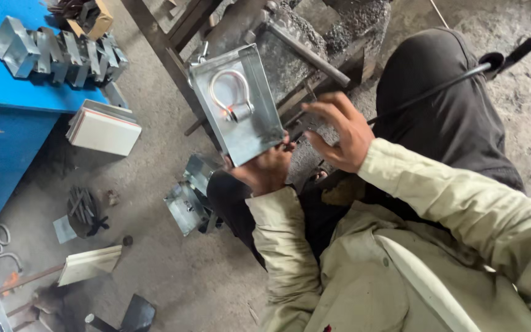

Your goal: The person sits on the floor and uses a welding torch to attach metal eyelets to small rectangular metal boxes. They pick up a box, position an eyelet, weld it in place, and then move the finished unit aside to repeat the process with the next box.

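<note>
My left hand [264,169] grips the lower edge of a shallow grey sheet-metal tray [259,132], held up and tilted. Inside the tray sits a U-shaped metal shackle [231,93] with a small orange glow at its base. My right hand [339,132] hovers just right of the tray with fingers spread, holding nothing. A black cable [437,86] runs from behind that hand across my dark trouser knee to the upper right.
A blue workbench [7,104] at the left carries several folded metal pieces [62,55]. Stacked flat plates [102,129] lean by it. Another metal tray [185,206] lies on the dusty floor near my knee. A rusty steel frame [167,49] stands behind.
</note>
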